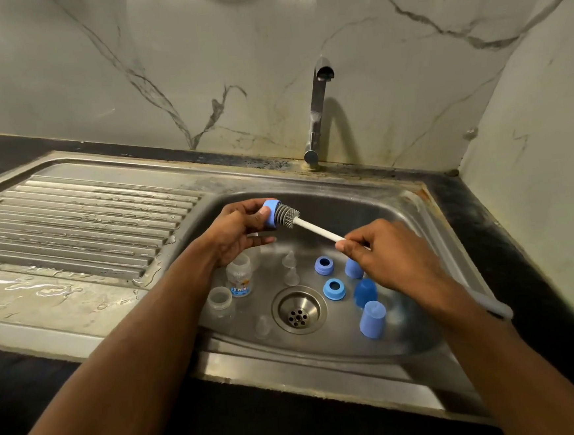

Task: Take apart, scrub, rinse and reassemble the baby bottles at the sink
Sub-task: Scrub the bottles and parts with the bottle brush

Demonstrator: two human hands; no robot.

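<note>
Below, sink (364, 208) holds bottles (239, 276), blue caps (372, 318).

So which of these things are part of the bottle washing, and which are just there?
Part of the job:
brush
blue ring being scrubbed
two blue rings in the sink
blue caps
clear bottles
teats
tap

Just there:
draining board
marble wall

Wet ribbed draining board (82, 212), dark counter (485, 222), veined marble-look wall (198, 69).
</note>
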